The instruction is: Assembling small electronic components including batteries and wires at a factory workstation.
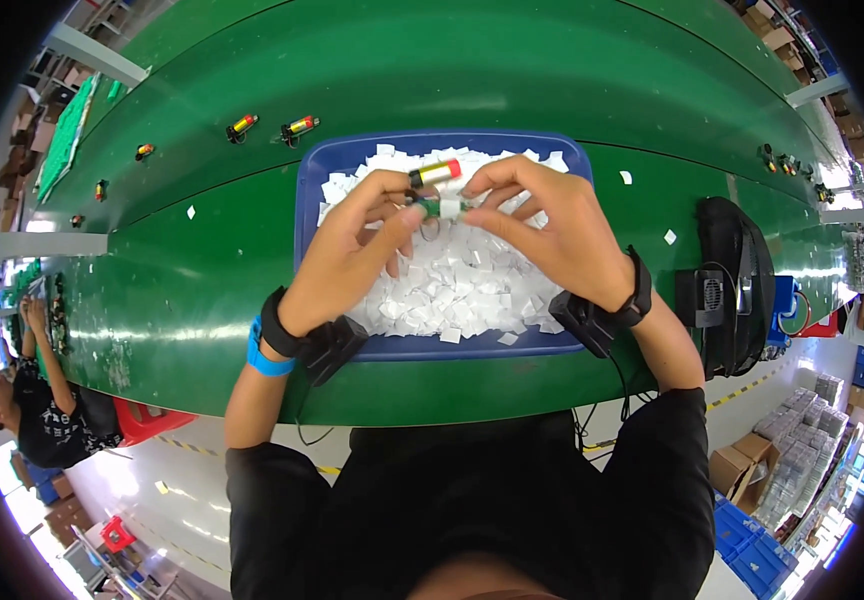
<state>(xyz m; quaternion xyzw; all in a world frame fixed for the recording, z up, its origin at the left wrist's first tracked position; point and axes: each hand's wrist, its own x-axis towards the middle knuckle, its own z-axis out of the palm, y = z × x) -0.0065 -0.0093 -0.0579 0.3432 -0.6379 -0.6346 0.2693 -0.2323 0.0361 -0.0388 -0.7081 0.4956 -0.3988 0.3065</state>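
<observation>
Cylinder [436,173], yellow with a red end and a black end, sits above the upper middle of the blue tray [444,347], between the two hands. Its black end lies at the left forefinger, the red end pointing right and slightly up. Just below it are a green part [432,208] and a white piece [449,209].

The left hand [366,232] pinches the green part's left end with its thumb, the fingers curled behind. The right hand [544,225] bends its thumb and forefinger toward the white piece's right side, tips near each other; whether they grip it, I cannot tell. Both forearms slant inward from the lower edge, elbows wide, wrists over the tray. White bits [452,285] fill the tray on the green desk [432,392].
</observation>
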